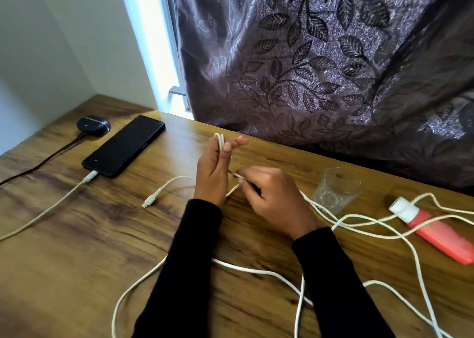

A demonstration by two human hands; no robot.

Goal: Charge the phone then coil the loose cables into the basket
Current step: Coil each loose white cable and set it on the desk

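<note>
- Left hand (213, 168) was upright, thumb and fingers pinching a small loop of white cable (256, 269) at its fingertips, the loop standing just above them.
- Right hand (272, 196) was curled, fingertips pinching the same cable low beside the left palm.
- One free plug end (150, 202) of that cable lay on the table (77, 260), left of the left wrist.
- The rest of it trailed loose across the table under both black sleeves and off to the right.
- Phone (124, 145) lay face up, screen dark, far left, with a charging cable (46, 209) plugged into its near end.
- Dark earbud case (93, 125) sat just behind the phone, a dark lead attached.
- Clear glass (336, 190) stood right of the right hand; a red tube (436, 232) with a white cap lay further right under cable strands.
- Patterned curtain (320, 55) hung behind the table.
</note>
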